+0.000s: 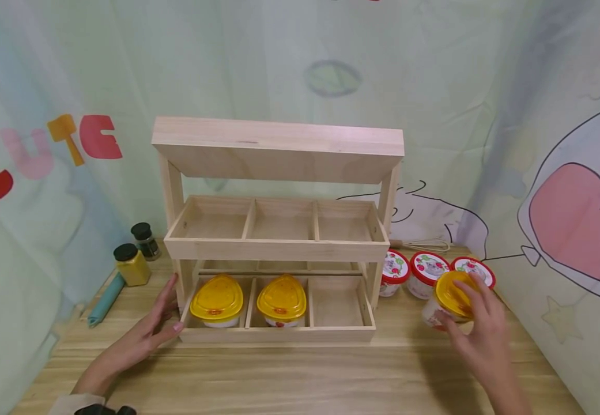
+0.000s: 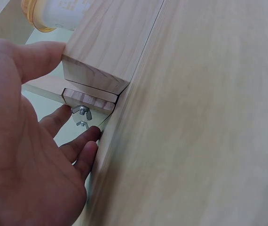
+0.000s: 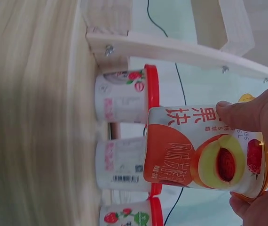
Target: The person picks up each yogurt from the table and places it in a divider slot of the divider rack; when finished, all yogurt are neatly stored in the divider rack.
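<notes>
A two-tier wooden rack (image 1: 277,251) stands on the table. Its lower tray holds two yellow-lidded cups (image 1: 217,300) (image 1: 281,299) in the left and middle compartments; the right compartment (image 1: 336,304) is bare. My left hand (image 1: 162,314) rests open against the rack's lower left corner (image 2: 96,61), its fingers (image 2: 80,147) by a wing nut (image 2: 81,111). My right hand (image 1: 473,323) grips a yellow-lidded fruit cup (image 1: 450,300) (image 3: 197,148) by its top, lifted off the table right of the rack. Three red-lidded cups (image 1: 427,270) (image 3: 124,96) stand behind it.
Two spice jars (image 1: 132,264) (image 1: 146,240) and a teal tool (image 1: 105,300) sit left of the rack. A wire whisk (image 1: 424,245) lies behind the red-lidded cups. The rack's upper tray (image 1: 279,222) has three bare compartments. A printed backdrop (image 1: 564,173) hangs close behind and to the right.
</notes>
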`<state>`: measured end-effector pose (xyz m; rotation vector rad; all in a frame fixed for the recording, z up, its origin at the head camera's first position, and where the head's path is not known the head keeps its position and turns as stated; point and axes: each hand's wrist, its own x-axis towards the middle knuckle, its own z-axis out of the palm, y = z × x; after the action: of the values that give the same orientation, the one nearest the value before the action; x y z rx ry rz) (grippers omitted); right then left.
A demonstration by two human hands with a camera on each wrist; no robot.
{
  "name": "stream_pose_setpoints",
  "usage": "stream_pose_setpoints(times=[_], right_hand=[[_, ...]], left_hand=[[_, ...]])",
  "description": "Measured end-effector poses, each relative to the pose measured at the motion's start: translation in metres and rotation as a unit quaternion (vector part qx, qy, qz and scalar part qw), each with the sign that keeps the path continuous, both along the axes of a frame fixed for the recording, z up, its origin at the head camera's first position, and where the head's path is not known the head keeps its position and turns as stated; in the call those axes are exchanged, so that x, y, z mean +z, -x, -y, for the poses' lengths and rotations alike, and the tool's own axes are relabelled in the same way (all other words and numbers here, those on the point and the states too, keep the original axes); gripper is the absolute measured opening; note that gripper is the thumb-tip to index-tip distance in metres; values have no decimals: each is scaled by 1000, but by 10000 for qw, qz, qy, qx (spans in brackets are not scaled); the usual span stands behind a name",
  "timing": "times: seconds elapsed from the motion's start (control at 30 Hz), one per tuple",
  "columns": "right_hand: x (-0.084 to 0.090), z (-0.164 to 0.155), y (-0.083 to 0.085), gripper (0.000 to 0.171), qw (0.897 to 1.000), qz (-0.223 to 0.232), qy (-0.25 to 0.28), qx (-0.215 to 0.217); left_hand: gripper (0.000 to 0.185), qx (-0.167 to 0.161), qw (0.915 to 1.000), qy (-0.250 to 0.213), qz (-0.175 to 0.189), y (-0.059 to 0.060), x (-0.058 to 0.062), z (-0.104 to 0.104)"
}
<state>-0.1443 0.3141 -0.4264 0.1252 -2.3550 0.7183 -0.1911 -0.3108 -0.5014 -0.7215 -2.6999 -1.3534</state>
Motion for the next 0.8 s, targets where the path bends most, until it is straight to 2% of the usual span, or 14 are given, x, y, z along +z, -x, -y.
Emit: stream_pose_setpoints(times=[0.27,0.53,0.8], right_hand=[[6,16,0,72,9999,80,-67,123],[3,33,3,72,9994,-5,-79,326],[-1,50,7,72,9967,-159,-47,798]], left_hand=[[100,49,10000,63,37,0,0,0],[100,69,9999,89,32,1,0,1],[100,21,9999,-5,101,0,0,1]])
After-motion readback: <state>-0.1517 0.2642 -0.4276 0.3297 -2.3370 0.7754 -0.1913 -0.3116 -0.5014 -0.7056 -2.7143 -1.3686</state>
